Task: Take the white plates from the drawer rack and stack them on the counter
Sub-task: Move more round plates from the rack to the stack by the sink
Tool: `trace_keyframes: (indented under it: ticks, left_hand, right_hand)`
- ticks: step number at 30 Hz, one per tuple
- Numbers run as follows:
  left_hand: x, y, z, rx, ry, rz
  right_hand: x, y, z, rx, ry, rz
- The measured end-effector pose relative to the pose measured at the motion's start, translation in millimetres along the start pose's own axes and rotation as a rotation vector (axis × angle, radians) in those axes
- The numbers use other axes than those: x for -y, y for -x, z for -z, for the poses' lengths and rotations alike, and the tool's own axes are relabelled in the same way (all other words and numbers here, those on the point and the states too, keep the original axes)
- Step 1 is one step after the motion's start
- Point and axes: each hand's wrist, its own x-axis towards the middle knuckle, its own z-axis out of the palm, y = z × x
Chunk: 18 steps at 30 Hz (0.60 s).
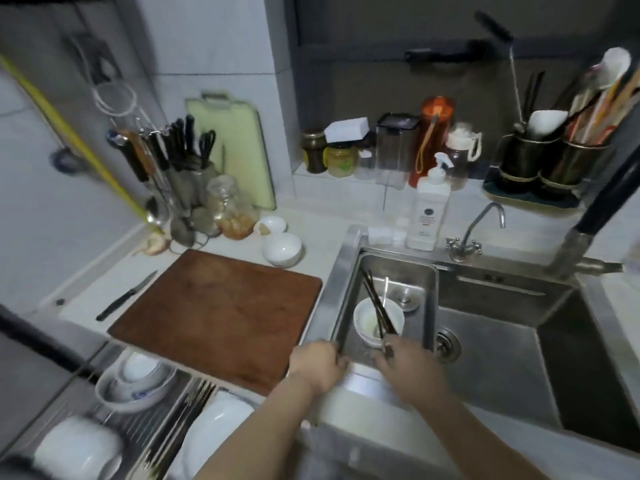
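Both your hands are at the near rim of the small stainless steel sink basin (398, 271), not at the rack. Your left hand (317, 365) has fingers curled over the basin's near-left edge. Your right hand (410, 368) looks pinched on the near ends of the dark chopsticks (375, 306) lying across the small white bowl (363, 323) in the basin; blur makes that grip uncertain.

The white plates (221, 424) stand on edge in the pulled-out wire drawer rack (149, 441), below the table's near-left edge, untouched. Nothing is stacked yet.

My read: task not started. Next: let go at the sink, reach down-left, grip one plate by its rim, lift it clear of the wires, and set it on the brown wooden cutting board (218, 317) or bare table beside it.
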Motion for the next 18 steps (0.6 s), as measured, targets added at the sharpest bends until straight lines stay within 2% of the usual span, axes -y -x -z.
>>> trace_keyframes:
  ticks: [8, 18]
  left_hand:
    - [95, 58, -8, -0.054, 0.088, 0.249]
    - [149, 107, -40, -0.078, 0.261, 0.629]
  right_hand:
    - [101, -5, -45, 0.153, 0.032, 0.267]
    - [170, -8, -81, 0.382, 0.053, 0.617]
